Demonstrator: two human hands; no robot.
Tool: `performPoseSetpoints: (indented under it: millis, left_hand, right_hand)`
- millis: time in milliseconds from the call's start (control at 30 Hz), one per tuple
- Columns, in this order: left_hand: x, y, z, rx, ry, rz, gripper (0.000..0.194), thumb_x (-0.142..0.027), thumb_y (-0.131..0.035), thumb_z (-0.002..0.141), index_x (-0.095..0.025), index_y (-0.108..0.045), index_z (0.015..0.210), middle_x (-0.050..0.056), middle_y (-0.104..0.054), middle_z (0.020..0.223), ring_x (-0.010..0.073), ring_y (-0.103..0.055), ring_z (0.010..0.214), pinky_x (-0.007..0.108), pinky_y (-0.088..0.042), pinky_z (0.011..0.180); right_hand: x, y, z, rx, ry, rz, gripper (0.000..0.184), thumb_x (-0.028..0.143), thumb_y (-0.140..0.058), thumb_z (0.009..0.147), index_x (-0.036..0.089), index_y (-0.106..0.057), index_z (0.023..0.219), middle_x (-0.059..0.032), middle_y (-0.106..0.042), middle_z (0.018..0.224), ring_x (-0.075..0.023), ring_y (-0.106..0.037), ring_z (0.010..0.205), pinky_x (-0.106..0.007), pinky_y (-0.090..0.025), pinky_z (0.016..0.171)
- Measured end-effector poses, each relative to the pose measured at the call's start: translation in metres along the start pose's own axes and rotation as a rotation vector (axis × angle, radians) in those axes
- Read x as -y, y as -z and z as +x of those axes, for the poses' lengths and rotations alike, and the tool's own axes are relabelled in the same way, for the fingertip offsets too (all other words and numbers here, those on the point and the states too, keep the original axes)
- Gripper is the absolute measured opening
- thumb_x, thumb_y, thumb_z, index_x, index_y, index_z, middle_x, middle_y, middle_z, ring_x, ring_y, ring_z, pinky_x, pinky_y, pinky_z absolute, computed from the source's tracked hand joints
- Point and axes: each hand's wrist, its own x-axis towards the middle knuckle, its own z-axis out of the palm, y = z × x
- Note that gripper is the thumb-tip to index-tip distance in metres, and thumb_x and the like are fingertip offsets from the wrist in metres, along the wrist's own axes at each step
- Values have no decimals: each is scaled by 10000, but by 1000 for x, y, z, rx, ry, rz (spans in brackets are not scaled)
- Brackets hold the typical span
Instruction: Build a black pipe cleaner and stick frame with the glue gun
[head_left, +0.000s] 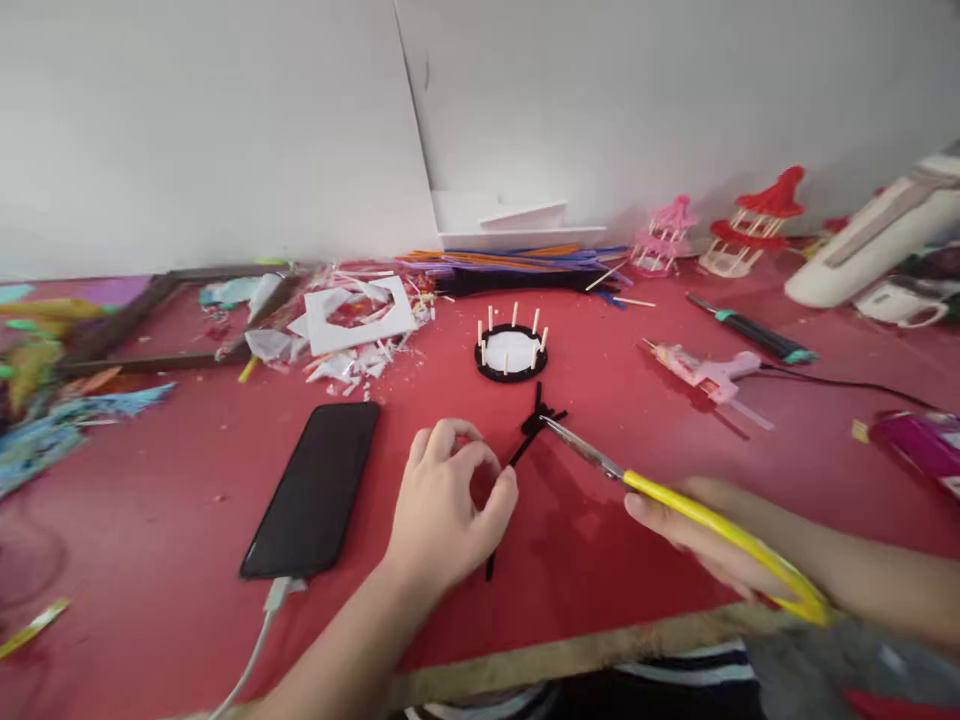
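Between the thumb and forefinger of my left hand [446, 495] is a thin black pipe cleaner [526, 448]; another black end shows below the hand. My right hand [712, 535] holds scissors [679, 505] with yellow handles, their blades pointing left. The blade tips are at a small pile of short black pipe cleaner pieces [535, 418], where the held strip also ends. Whether the blades touch a piece, I cannot tell. Just behind stands a round base [510, 352], white inside a black fuzzy rim, with several short upright sticks around it.
A black phone [315, 490] with a white cable lies left. Paper scraps and a cut-out white board [360, 315] are behind it. Coloured pipe cleaners [510, 262] lie along the wall. At right are a pink glue gun [705, 375], pink model [665, 237] and red model [754, 225].
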Motion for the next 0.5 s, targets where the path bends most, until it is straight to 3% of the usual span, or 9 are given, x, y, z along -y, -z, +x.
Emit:
performPoseSetpoints:
  millis: [233, 500]
  left_hand:
    - [1, -7, 2, -28, -14, -11, 218, -300, -529, 863, -196, -663, 726, 96, -560, 1077, 276, -510, 996, 470, -450, 917]
    - [5, -15, 4, -79, -28, 16, 209, -266, -570, 855, -204, -684, 692, 82, -588, 1055, 254, -525, 946, 439, -479, 885]
  right_hand:
    - [6, 1, -4, -17, -9, 71, 743, 962, -345, 700, 221, -344, 642, 73, -304, 379, -71, -327, 357, -201, -235, 381]
    - [11, 7, -8, 22, 47, 54, 697, 895, -382, 783, 216, -329, 634, 75, -256, 365, -63, -324, 345, -183, -234, 379]
